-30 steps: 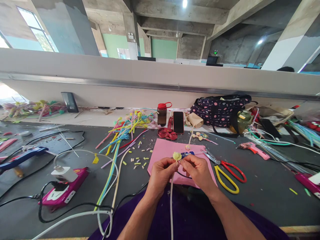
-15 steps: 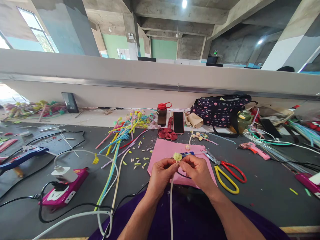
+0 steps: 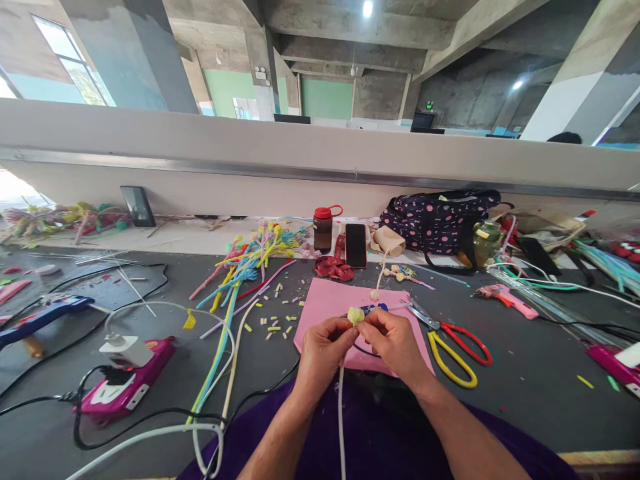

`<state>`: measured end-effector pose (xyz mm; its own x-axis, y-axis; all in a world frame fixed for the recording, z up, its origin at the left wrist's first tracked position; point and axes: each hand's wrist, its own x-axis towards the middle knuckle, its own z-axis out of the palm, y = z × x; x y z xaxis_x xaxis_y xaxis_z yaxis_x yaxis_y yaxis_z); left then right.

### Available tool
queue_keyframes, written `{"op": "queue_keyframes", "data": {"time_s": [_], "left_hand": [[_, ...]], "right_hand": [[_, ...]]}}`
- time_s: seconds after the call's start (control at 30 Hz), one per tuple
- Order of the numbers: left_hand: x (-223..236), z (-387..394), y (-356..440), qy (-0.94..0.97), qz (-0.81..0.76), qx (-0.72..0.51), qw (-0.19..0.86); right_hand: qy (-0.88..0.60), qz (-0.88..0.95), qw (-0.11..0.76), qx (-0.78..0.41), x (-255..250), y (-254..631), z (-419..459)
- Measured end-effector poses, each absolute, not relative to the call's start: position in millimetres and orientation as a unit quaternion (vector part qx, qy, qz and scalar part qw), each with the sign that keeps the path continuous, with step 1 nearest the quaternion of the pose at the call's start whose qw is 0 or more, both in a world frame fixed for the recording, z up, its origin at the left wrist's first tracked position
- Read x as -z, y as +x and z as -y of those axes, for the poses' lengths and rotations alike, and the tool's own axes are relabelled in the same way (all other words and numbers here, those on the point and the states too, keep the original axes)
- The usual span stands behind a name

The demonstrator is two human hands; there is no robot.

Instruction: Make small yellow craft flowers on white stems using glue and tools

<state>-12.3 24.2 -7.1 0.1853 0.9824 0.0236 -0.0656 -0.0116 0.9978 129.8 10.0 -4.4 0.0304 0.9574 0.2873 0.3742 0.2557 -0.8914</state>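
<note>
Between my fingertips is a small pale-yellow fuzzy flower [image 3: 355,315], with a long pale stem [image 3: 341,420] hanging below it toward my lap. My left hand [image 3: 327,343] pinches its underside from the left. From the right, my right hand [image 3: 393,340] pinches the same spot, fingertips touching. Both hands are over a pink sheet [image 3: 320,300] on the dark table. Just behind the flower lies a blue pen-like object [image 3: 374,309], partly hidden. Scissors [image 3: 450,340] with one red and one yellow handle lie to the right of my right hand.
Colourful fuzzy stems [image 3: 260,253] and short cut pieces [image 3: 275,320] lie to the left. A magenta power strip [image 3: 150,377] with cables sits at front left. Behind are a red-capped bottle [image 3: 323,230], a phone [image 3: 356,245] and a patterned bag [image 3: 440,223]. A pink glue gun [image 3: 510,301] lies right.
The yellow flower has turned slightly between my fingertips. Both hands keep nearly the same place and grip; the whole view has shifted a little.
</note>
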Motion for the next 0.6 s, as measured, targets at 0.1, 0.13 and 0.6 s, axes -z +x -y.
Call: {"op": "queue_keyframes", "data": {"time_s": [0.1,0.13,0.6], "left_hand": [[10,-26,-13,0.524,-0.413,-0.474,0.574],[11,-26,-14,0.515,-0.405,-0.475,0.588],[6,-28,-23,0.371,-0.333,-0.443,0.745]], "right_hand": [[-0.517,0.629,0.490,-0.311,2,129,-9],[-0.510,0.629,0.494,-0.316,1,129,-8],[-0.454,0.583,0.551,-0.388,-1,135,-5]]}}
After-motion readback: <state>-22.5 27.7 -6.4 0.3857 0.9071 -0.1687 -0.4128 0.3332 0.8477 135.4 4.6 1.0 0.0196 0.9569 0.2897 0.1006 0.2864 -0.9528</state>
